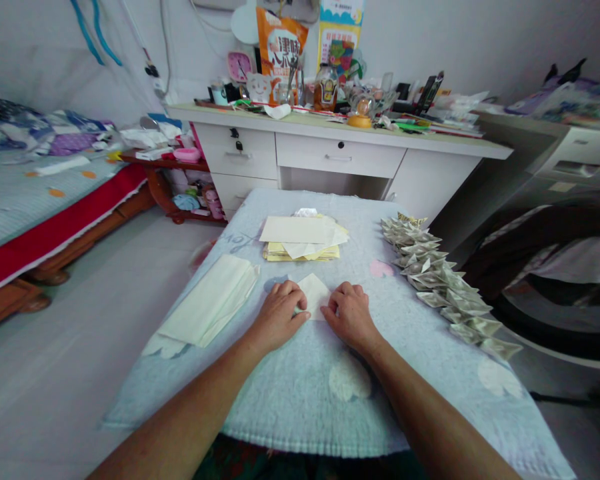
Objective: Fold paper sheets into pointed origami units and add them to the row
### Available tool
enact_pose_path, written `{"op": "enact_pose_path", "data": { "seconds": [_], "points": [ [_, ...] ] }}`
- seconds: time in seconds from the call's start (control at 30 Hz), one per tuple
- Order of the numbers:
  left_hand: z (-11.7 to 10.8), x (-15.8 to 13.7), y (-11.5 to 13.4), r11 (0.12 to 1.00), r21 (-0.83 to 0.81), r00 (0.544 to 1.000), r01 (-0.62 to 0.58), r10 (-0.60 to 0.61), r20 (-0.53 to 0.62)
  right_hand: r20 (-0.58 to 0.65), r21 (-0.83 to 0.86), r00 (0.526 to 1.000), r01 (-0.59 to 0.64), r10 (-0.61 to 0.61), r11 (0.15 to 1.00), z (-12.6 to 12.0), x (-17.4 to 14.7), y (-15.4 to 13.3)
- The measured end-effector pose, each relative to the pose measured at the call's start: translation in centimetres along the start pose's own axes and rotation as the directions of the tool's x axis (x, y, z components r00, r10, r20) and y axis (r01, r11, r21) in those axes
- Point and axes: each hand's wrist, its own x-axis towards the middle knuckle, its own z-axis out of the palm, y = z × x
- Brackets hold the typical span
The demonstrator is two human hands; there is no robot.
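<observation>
A small cream sheet of paper (314, 293) lies on the cloth-covered table between my hands, its far edge folded to a point. My left hand (281, 312) is closed at the sheet's left edge, thumb and curled fingers together on the paper. On the opposite edge, my right hand (351, 312) pinches the paper in the same way. Beyond them sits a stack of cream and yellow paper (300, 230). To the left is a pile of pale paper sheets (207, 300). Rows of folded, pointed paper pieces (440, 280) run down the table's right side.
A light blue quilted cloth (300, 393) covers the table. Behind it stands a white desk (340, 150) crowded with jars, a pink clock (239, 65) and an orange bag (280, 50). A bed (55, 187) is at left, a front-loading washing machine (555, 200) at right.
</observation>
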Motion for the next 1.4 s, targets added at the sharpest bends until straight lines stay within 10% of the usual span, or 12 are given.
{"op": "enact_pose_path", "data": {
  "seconds": [0.7, 1.03, 1.4],
  "points": [
    [0.1, 0.2, 0.4, 0.998, 0.021, 0.998, 0.054, -0.054, 0.014, -0.072, -0.081, 0.997, 0.019, -0.025, 0.997, 0.6, -0.4, -0.5],
    [0.3, 0.1, 0.3, 0.994, 0.031, 0.995, 0.101, -0.101, 0.004, 0.118, -0.056, 0.991, -0.061, 0.067, 0.997, -1.9, -0.2, 3.7],
    [0.2, 0.2, 0.3, 0.988, 0.079, 0.988, 0.133, -0.126, -0.086, 0.112, 0.273, 0.986, 0.089, -0.123, 0.958, -2.5, 0.1, 2.8]
  ]
}}
